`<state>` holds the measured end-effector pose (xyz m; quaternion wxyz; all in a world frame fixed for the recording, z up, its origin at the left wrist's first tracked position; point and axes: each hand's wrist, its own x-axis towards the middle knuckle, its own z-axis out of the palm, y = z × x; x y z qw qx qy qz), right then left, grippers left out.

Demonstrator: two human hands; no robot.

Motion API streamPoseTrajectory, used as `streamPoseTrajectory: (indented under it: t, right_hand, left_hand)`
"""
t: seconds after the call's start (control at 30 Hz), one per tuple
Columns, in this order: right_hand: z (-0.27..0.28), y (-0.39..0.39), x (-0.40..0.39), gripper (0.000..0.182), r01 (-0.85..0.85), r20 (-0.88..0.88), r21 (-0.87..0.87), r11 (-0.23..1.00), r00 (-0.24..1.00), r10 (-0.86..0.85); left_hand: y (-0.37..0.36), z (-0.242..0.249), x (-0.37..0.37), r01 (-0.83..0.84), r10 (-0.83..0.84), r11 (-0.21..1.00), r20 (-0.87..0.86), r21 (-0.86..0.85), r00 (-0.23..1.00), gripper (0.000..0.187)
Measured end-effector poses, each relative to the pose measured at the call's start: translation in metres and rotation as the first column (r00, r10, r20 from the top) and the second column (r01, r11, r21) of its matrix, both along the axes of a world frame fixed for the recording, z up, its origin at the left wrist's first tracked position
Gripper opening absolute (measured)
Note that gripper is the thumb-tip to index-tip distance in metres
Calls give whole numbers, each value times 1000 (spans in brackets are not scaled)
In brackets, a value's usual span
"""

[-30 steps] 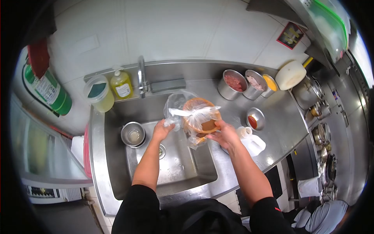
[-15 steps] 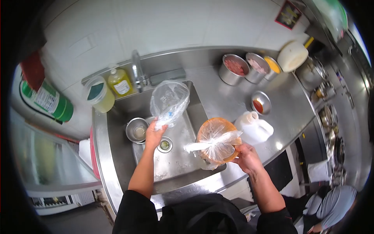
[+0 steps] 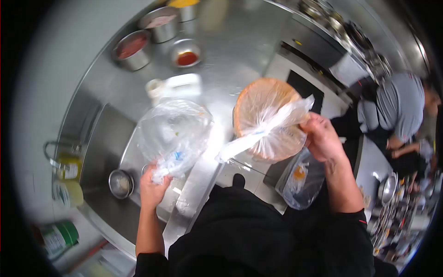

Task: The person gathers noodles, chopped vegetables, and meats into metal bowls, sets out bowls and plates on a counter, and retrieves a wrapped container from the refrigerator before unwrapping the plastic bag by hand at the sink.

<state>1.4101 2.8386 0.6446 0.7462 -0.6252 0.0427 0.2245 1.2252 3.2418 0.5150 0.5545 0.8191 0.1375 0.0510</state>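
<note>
My left hand (image 3: 153, 185) is closed on the gathered neck of a clear plastic bag (image 3: 173, 129), which puffs out above it over the sink's edge. My right hand (image 3: 323, 136) grips the edge of a round orange container (image 3: 265, 99) wrapped in clear plastic. The plastic is bunched in a whitish twist across its middle. Behind the clear bag, a white jug (image 3: 182, 87) stands on the steel counter.
A sink (image 3: 104, 157) holds a metal bowl (image 3: 121, 183). Metal pots (image 3: 133, 51) and a small bowl of red sauce (image 3: 186, 54) stand on the counter. A lined bin (image 3: 302, 184) is below my right hand. Another person (image 3: 397, 104) bends at the right.
My view has turned to the right, bringing the bin and more of the other person into sight. The wrapped container is now away from the sink, over the floor beside the counter.
</note>
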Motion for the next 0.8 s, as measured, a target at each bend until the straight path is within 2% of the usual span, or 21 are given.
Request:
streamPoseTrajectory:
  t: [0.03,0.07,0.17,0.2,0.23,0.3,0.37,0.43,0.5,0.6,0.63,0.7,0.77,0.8]
  right_hand:
    - [8,-19,0,20,59,18,6,998,998,-59]
    - [12,-42,-1,19,97,41,4,995,994,-97]
    - [17,-105,-6,18,204,117,40,978,971,-208]
    - [27,-125,-13,17,352,83,68,934,931,-357]
    - [18,-150,-14,17,344,99,42,938,933,-346]
    - [10,-174,-20,17,413,70,58,909,906,-416]
    - [9,-190,-26,15,463,23,4,886,886,-463]
    - [-7,-206,-28,14,521,1,-15,853,853,-521]
    - [-23,-221,-31,14,519,-11,-50,853,854,-520]
    - [-33,-228,-26,14,506,-64,-109,856,856,-514]
    - [-35,-227,-23,14,498,-74,-116,859,858,-508]
    - [-37,-221,-18,13,476,-94,-119,872,868,-487]
    - [-42,-216,-9,13,416,-94,-138,899,898,-430]
    - [-41,-209,-4,12,379,-93,-150,913,914,-395]
  left_hand:
    - [-18,3,11,80,-82,996,-55,-39,995,30]
    - [-41,8,24,156,-159,985,-35,-70,987,26]
    - [-112,10,64,448,-446,892,37,-65,894,35]
    - [-155,-1,86,580,-582,811,15,69,813,34]
    - [-188,-14,98,654,-667,729,-4,202,745,33]
    - [-248,-24,116,777,-762,610,-151,158,629,41]
    - [-306,-67,126,883,-862,456,-191,109,469,57]
    - [-382,-84,137,975,-951,208,-252,-79,182,77]
    - [-441,-60,135,994,-882,82,-458,74,107,102]
    - [-456,-54,153,991,-956,126,-260,47,134,109]
    - [-444,-59,161,969,-963,192,-219,-157,155,106]
    - [-398,-76,184,805,-964,267,-137,-529,229,99]
    - [-354,-56,198,505,-786,558,-226,-659,575,85]
    - [-333,-48,205,371,-729,537,-195,-758,656,80]
